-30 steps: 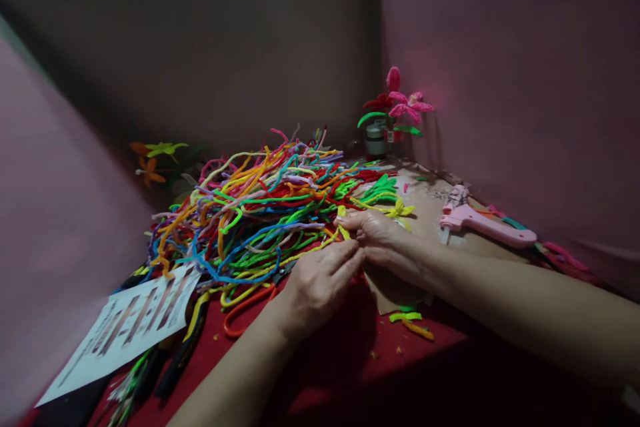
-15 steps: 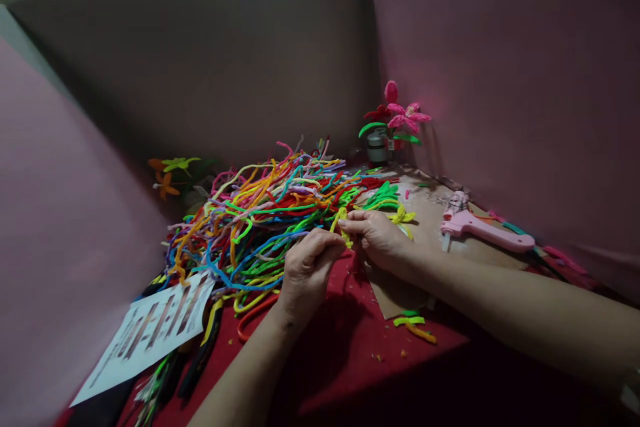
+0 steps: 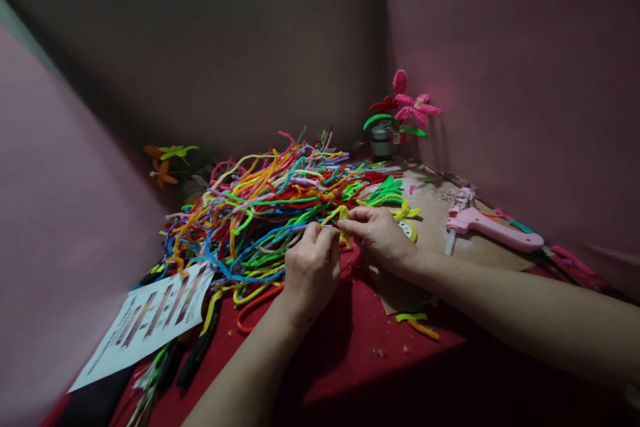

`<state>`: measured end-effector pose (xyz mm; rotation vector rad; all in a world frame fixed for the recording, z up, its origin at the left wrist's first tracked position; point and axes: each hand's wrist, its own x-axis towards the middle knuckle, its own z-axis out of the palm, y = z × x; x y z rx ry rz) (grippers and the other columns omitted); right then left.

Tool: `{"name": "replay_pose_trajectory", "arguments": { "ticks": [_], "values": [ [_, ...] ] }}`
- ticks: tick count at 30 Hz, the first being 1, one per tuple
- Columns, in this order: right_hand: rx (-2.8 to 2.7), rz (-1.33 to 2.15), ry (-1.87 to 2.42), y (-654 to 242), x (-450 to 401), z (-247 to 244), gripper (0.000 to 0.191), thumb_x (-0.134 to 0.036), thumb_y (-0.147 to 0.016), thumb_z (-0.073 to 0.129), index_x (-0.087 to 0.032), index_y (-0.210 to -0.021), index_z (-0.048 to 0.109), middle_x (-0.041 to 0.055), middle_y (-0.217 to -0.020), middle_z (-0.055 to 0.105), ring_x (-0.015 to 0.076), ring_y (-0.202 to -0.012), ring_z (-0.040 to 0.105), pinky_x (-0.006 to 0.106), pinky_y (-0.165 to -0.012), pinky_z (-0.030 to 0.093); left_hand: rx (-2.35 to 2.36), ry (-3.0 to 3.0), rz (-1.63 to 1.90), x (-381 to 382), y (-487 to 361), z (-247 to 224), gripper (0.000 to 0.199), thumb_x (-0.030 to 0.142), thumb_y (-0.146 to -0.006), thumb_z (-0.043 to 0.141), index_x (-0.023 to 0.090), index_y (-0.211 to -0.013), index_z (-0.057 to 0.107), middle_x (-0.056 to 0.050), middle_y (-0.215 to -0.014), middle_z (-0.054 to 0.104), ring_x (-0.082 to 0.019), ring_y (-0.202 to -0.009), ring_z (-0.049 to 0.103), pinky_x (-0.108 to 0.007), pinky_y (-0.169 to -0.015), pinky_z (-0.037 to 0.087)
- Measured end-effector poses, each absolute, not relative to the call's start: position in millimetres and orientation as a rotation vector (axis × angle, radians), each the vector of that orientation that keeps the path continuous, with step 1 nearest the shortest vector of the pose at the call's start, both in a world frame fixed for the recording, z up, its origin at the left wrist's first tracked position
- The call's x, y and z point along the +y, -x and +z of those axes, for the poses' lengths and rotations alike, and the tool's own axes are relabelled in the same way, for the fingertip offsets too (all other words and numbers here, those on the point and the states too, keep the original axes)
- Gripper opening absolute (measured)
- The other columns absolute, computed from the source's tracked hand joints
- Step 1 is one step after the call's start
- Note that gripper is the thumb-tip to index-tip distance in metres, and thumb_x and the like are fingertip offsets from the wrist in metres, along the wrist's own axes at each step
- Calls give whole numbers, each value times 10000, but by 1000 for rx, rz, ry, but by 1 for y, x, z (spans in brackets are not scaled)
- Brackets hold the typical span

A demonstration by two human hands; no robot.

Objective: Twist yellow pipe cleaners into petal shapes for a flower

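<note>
A bent yellow pipe cleaner is held up between my two hands, just in front of a big heap of coloured pipe cleaners. My right hand pinches it between thumb and fingertips. On the other side, my left hand is closed with its back to me, and the yellow strand runs down to its fingers; their exact grip is hidden. Behind my right hand lie a yellow pipe-cleaner flower and a round yellow-rimmed item, partly covered.
A pink hot glue gun rests on a cardboard sheet at right. Pipe-cleaner offcuts lie on the red cloth. At left are a printed sheet and yellow-and-black handles. Pink flowers stand behind.
My left hand has turned so its back faces me more, with the fingers nearer the yellow strand. The strand now arches leftward toward it. The view has shifted slightly.
</note>
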<state>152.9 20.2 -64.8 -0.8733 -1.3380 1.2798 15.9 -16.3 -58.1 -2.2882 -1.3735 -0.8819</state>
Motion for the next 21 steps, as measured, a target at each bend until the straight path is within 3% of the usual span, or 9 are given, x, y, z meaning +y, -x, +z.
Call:
{"name": "replay_pose_trajectory", "arguments": {
  "ticks": [8,14,21],
  "values": [
    [-1454,1056,961,-151,19,-63,230,-289,-678,582,-148,-528,481,-45,-520,413,80,-526,351,225,-498,280,-1372,2115,-639,-18,-26,-59,184,187,-840,410,172,-726,554,-39,-694,512,-130,-577,475,-245,-489,279],
    [-1377,1172,934,-150,23,-66,218,-270,-624,603,-141,-493,485,-52,-492,424,71,-508,359,212,-482,284,-1315,2090,-534,-20,-31,-60,157,141,-829,410,163,-747,542,-43,-700,513,-141,-588,490,-240,-501,329],
    [-1249,1429,927,-149,27,-71,246,-268,-600,624,-150,-466,455,-78,-392,380,40,-374,298,204,-397,205,-1238,2422,-1016,-14,-21,-63,108,118,-827,404,172,-888,474,-33,-770,534,-130,-685,532,-244,-632,441]
  ]
}}
